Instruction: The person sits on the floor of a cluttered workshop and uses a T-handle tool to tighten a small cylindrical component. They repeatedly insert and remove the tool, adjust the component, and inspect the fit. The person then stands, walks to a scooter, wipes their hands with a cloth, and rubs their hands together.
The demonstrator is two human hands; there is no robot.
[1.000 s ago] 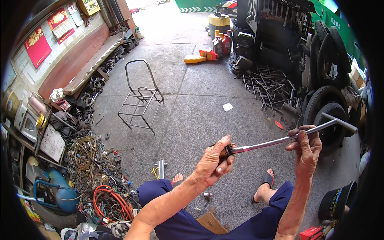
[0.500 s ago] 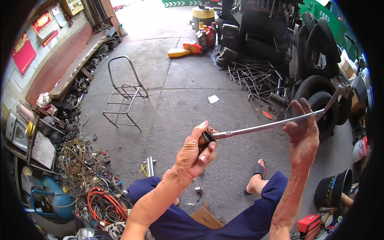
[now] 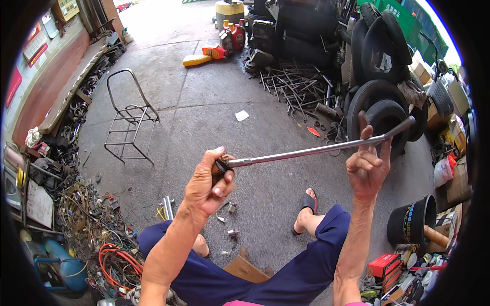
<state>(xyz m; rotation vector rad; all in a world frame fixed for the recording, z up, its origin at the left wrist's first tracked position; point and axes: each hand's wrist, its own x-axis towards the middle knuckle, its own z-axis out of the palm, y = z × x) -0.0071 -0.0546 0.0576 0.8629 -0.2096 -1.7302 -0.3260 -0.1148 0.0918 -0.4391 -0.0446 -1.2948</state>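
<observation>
My left hand [image 3: 208,179] is closed round the brown-and-black end of a long, thin silvery metal rod [image 3: 306,151]. The rod slants slightly upward to the right, held above my lap, and its far end bends off into a thicker dark grey tip. My right hand [image 3: 368,168] is raised near that bend with its palm toward me. Some of its fingers stretch up past the rod and others curl loosely; the rod crosses at the fingers, not wrapped by them. Exact finger contact is hard to make out.
A metal chair frame [image 3: 131,117] stands left ahead. Tangled wires [image 3: 84,224] heap at the left. Tyres [image 3: 377,109] and a pile of metal rods [image 3: 296,86] lie to the right, with a black bucket [image 3: 411,224] nearer. A wooden stool [image 3: 247,269] shows between my legs.
The view has swung right, so the surroundings shift left. The rod has turned, its bent tip now rising less steeply. The fingers of my right hand have changed position near the bend.
</observation>
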